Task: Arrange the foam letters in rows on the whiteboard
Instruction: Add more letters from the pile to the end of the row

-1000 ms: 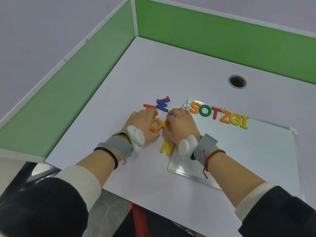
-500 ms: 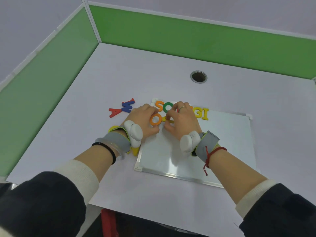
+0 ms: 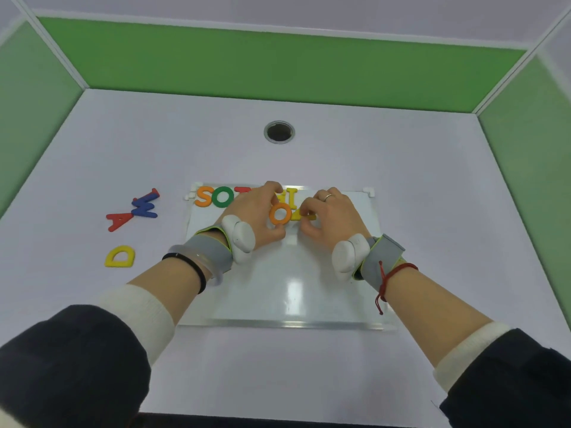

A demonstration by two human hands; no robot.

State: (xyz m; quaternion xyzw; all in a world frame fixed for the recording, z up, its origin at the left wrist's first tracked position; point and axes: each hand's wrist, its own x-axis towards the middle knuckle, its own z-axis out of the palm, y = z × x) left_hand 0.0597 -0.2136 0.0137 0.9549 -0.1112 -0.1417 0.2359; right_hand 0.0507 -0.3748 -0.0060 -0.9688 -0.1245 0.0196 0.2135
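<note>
Whiteboard [image 3: 278,291] carries a top letter row. Left hand [image 3: 258,216] pinches orange O [image 3: 280,214]; right hand [image 3: 332,214] pinches yellow letter [image 3: 297,215].

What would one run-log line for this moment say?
left hand: holds orange O | right hand: on yellow letter | whiteboard: top row started | off board: A, W, D

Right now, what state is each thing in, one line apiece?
whiteboard: flat on the table, lower part bare.
orange S: on the board, top row.
green O: on the board, beside the S.
orange O: held between both hands.
left hand: pinching the orange O.
right hand: gripping a yellow letter.
yellow D: off the board.
red A: off the board.
blue W: off the board.
</note>
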